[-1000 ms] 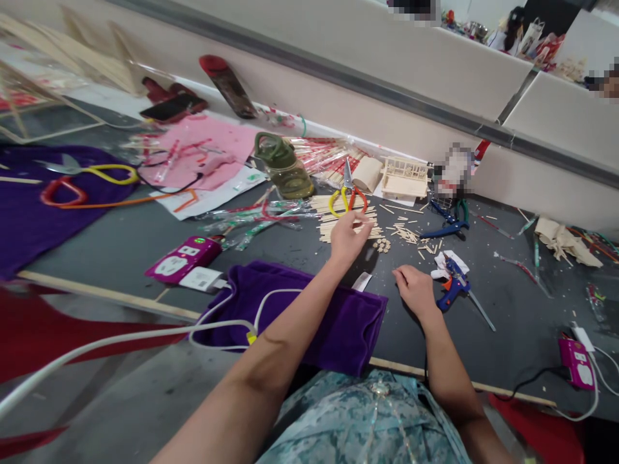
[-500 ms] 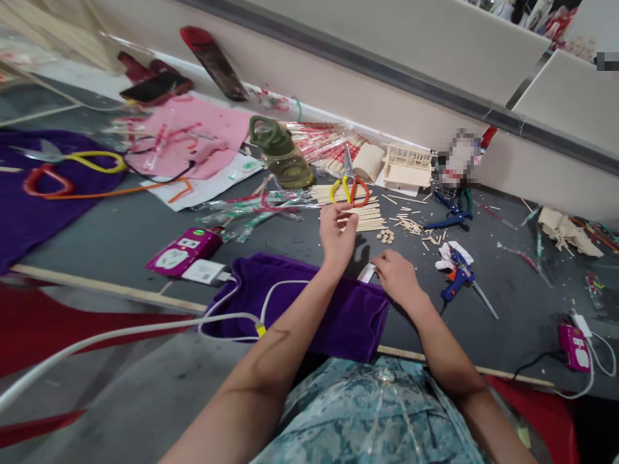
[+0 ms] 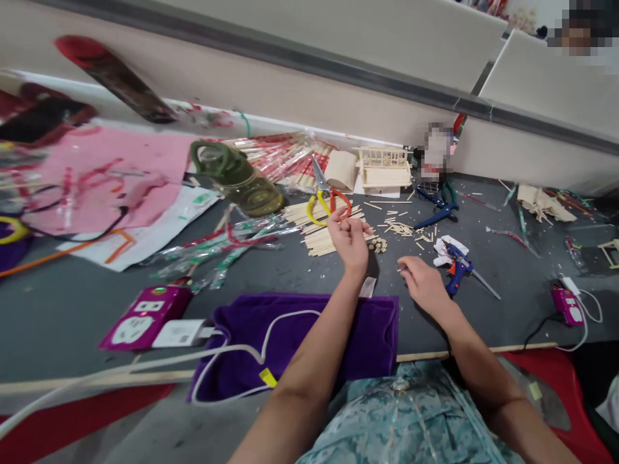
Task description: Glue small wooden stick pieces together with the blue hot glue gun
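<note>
My left hand is over the near end of a bundle of thin wooden sticks, its fingers loosely bent and apart; no object shows in them. Just beyond its fingertips lie scissors with one yellow and one orange handle. Small round wooden pieces sit right beside this hand. My right hand is low over the dark table, thumb and fingers pinched together. A tiny pale bit shows at its fingertips, too small to name. Near its right side rests a blue glue gun. Purple cloth with a white label lies beneath my left forearm.
A green-lidded bottle stands left of the scissors. Behind are a small wooden model and blue pliers. Short stick pieces are scattered around. A purple power box and white cable occupy the left front.
The view has shifted, so the left-hand items appear further left. My right hand has moved right, away from the cloth's white label. My left hand remains by the sticks, fingers slightly changed.
</note>
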Tool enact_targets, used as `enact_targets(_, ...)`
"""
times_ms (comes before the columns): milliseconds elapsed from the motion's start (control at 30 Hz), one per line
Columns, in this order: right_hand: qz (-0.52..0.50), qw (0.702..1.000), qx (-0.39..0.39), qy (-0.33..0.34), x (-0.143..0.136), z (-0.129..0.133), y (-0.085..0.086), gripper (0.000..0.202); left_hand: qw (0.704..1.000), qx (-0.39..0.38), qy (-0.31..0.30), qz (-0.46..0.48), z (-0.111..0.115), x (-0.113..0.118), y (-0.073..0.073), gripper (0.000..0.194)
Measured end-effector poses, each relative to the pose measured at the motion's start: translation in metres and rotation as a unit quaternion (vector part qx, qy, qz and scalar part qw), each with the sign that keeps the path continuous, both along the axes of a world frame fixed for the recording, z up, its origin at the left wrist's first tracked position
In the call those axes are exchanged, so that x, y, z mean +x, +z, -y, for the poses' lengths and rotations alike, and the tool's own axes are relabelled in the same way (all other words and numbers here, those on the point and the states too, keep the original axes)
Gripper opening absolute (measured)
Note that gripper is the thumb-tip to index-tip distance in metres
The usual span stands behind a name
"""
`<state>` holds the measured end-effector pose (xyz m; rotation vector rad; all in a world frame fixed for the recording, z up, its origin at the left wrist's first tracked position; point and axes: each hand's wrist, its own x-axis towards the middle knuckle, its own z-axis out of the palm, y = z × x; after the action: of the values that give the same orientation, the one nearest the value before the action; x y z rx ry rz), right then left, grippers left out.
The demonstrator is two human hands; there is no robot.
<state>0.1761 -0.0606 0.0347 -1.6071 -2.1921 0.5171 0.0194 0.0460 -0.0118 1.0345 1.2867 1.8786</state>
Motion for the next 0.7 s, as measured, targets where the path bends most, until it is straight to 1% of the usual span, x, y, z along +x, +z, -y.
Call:
enact_targets(67,-0.018,0.999,-0.006,-0.037,0.014,0.006,-0.003,0.026,0.999,0.001,-0.023,-0.025,0.000,-0.004,-0.006,0.050)
enact_targets(133,0.003,0.996,-0.030,-0.083,0.020,0.008,-0.007,0.026,0.998,0.000,-0.019,-0.056,-0.001,-0.011,-0.010,0.051)
enact_targets(233,0.059,0.989,-0.027,-0.132,0.016,-0.001,-0.013,0.023,0.995,-0.008,0.024,-0.096,-0.004,-0.022,-0.011,0.046)
enact_targets(300,0.100,0.985,-0.021,-0.139,0.007,-0.010,-0.016,0.020,0.994,-0.021,0.033,-0.100,-0.005,-0.028,-0.012,0.041)
enact_targets(400,0.153,0.979,-0.052,-0.126,-0.008,-0.021,-0.019,0.022,0.992,-0.049,0.004,-0.115,-0.006,-0.031,-0.013,0.031)
enact_targets(500,0.164,0.977,-0.067,-0.117,-0.018,-0.027,-0.020,0.022,0.982,-0.060,-0.042,-0.172,-0.004,-0.029,-0.014,0.021)
enact_targets(600,0.140,0.978,-0.045,-0.145,-0.021,-0.037,-0.021,0.021,0.973,-0.054,-0.076,-0.213,-0.001,-0.026,-0.012,0.015)
enact_targets(700,0.121,0.977,-0.026,-0.173,-0.023,-0.054,-0.024,0.023,0.971,-0.058,-0.099,-0.210,0.002,-0.023,-0.010,0.013)
